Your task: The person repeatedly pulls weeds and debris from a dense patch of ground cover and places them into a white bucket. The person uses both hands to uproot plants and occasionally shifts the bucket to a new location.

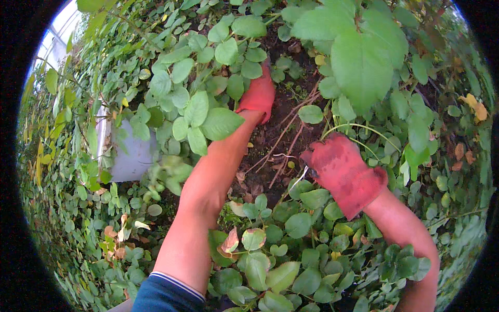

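Note:
Red gloves cover both hands. My left hand (pixel 254 93) reaches forward into the leafy plants (pixel 226 52) at the upper middle, its fingers hidden behind leaves, above dark soil (pixel 260 151). My right hand (pixel 335 169), at the right of centre, is closed, with a thin white strip (pixel 297 181) sticking out from its fingers toward the lower left. Green stems (pixel 358 126) arch just over that glove. Several bare brown woody stems (pixel 286 151) lie on the soil between the two hands.
Dense leafy growth (pixel 67 218) surrounds both arms, with large leaves (pixel 366 62) close up at the upper right. A pale grey-white panel (pixel 130 156) stands among the plants at the left. A bright framed glazed structure (pixel 57 36) shows at the top left edge.

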A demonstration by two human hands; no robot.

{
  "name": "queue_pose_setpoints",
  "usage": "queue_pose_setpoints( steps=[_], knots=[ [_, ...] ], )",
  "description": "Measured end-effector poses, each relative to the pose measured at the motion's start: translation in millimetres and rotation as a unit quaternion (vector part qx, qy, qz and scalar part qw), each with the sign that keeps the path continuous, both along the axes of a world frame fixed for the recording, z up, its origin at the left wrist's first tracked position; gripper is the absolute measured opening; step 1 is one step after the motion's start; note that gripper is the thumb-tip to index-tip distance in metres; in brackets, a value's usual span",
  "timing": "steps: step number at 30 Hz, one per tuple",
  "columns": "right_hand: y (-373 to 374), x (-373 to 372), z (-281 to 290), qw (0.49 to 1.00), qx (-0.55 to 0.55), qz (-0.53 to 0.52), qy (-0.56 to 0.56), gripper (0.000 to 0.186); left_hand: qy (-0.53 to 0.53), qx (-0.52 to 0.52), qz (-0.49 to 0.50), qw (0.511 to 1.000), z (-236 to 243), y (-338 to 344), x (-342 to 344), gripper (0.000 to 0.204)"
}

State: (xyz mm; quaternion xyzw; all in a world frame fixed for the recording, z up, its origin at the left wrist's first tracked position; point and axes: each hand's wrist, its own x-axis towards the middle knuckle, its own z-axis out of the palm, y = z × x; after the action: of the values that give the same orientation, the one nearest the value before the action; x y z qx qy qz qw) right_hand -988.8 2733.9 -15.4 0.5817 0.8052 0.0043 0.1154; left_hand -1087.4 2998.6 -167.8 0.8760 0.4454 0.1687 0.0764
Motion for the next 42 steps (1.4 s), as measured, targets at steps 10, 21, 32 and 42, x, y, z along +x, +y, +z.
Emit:
queue_pose_setpoints(
  steps=[10, 21, 32, 42],
  knots=[
    [-3.6, -3.0, -0.2, 0.997, 0.056, -0.031, 0.047, 0.009, -0.194, 0.107, -0.020, 0.975, 55.9, -28.5, -15.7, 0.041],
    [21.2, -17.1, 2.5, 0.981, -0.192, -0.042, -0.002, 0.046, -0.385, -0.195, -0.066, 0.900, 25.5, -0.4, 22.9, 0.026],
    [1.4, 6.5, 2.8, 0.998, -0.054, -0.036, 0.017, 0.038, -0.154, -0.038, 0.017, 0.987, -3.3, -29.3, -46.6, 0.050],
    [-2.6, 9.2, -2.8, 1.000, 0.023, 0.015, 0.004, 0.040, -0.139, -0.064, -0.247, 0.957, -12.7, -68.8, -20.6, 0.056]
  ],
)
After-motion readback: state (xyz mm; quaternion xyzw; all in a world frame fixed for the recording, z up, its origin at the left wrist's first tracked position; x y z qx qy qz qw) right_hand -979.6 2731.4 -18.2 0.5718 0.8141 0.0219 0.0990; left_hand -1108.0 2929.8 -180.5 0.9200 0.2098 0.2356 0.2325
